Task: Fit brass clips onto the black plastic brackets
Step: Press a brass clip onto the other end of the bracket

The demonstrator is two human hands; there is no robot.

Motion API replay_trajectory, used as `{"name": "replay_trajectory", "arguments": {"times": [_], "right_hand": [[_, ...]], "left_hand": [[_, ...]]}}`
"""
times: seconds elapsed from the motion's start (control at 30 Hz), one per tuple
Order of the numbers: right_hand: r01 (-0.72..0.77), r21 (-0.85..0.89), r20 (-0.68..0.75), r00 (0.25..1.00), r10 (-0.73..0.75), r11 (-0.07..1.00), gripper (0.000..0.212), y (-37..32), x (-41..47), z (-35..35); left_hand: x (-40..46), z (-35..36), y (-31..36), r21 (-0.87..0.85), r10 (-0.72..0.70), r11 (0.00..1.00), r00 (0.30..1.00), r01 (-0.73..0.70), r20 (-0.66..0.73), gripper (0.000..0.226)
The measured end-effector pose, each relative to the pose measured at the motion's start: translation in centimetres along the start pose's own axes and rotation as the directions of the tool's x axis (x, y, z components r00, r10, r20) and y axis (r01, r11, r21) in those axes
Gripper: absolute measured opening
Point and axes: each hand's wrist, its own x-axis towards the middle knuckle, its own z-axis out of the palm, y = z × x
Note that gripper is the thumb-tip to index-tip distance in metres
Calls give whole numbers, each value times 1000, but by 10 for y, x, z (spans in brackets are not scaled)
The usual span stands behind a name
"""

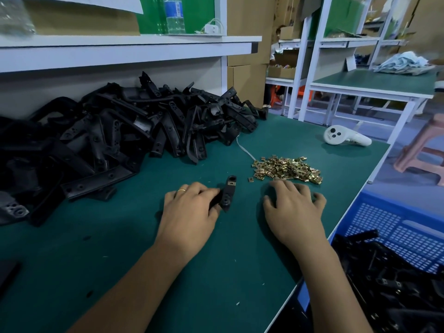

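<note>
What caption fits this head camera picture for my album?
Left hand grips a black bracket; right hand reaches the brass clips.

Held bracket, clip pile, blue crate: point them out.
held bracket (227,195), head view, middle of its black body
clip pile (287,168), head view, centre of the brass heap
blue crate (394,227), head view, perforated inner wall

The table mat (216,272) is dark teal-green. The heaped brackets (115,135) are black, as is the single bracket (227,195) held by the left hand (189,212), which wears a gold ring (181,190). The clips (287,168) are shiny brass-yellow. The crate (394,227) is blue with a perforated grid pattern, the controller (343,137) white, the stool (422,152) pink.
</note>
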Motion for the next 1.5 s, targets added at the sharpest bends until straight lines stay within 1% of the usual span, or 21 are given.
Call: {"name": "replay_trajectory", "arguments": {"times": [0.07,0.17,0.3,0.43,0.53,0.63,0.7,0.77,0.8,0.83,0.87,0.93,0.97,1.0,1.1,1.27,1.33,1.43,1.5], "right_hand": [[16,29,-79,997,-13,999,32,-1,-3,-2],[18,120,-80,997,-8,993,34,0,-1,-1],[-31,253,-106,993,60,967,31,6,3,0],[-68,268,-102,990,98,961,23,10,5,2],[-88,272,-100,988,119,958,21,10,5,2],[-69,343,-115,987,115,937,18,11,3,-1],[-41,372,-128,987,95,927,15,12,1,-3],[5,388,-132,990,50,922,15,12,-1,-3],[35,423,-140,990,27,905,17,10,-3,-4],[62,496,-147,989,13,866,19,9,-5,-5],[79,600,-138,990,5,796,22,6,-7,-6],[79,813,-70,997,-38,577,26,0,-12,-9],[71,875,-42,997,-71,479,24,-3,-15,-9],[62,906,-24,995,-94,419,20,-6,-16,-9],[17,947,13,996,-90,322,12,-10,-19,-8],[-57,996,62,996,-67,69,15,-19,-22,-7],[-87,996,88,994,-60,13,12,-22,-22,-6],[-111,994,111,992,-65,10,10,-23,-23,-6],[-128,992,129,988,-82,14,14,-23,-23,-7]], "left_hand": [[0,1,0,-3,0,1000,1000,0,3,38],[1,1,-1,-11,1,1000,1000,-1,11,38],[2,1,-1,-27,10,1000,1000,-9,21,39],[1,-2,1,-64,17,998,1000,-16,22,45],[-1,-5,4,-83,67,994,998,-66,5,55],[-1,-6,7,-143,81,986,997,-80,-1,67],[-1,-6,8,-150,82,985,997,-80,2,73],[-2,-6,8,-150,86,985,996,-85,1,74],[-2,-5,7,-148,89,985,996,-87,2,72],[-1,-5,7,-139,89,986,996,-88,2,71],[-1,-5,7,-125,88,988,996,-87,1,71],[0,-4,7,-108,89,990,996,-88,-4,71],[0,-4,7,-111,86,990,996,-86,-6,70],[0,-4,7,-119,81,990,997,-81,-9,68],[-1,-5,7,-149,70,986,997,-72,-20,62],[-2,-7,7,-163,75,983,996,-80,-39,59],[-2,-7,6,-171,64,983,997,-70,-42,59],[-2,-8,7,-185,59,980,997,-68,-53,60],[-2,-8,6,-185,63,980,996,-73,-58,59]]}}
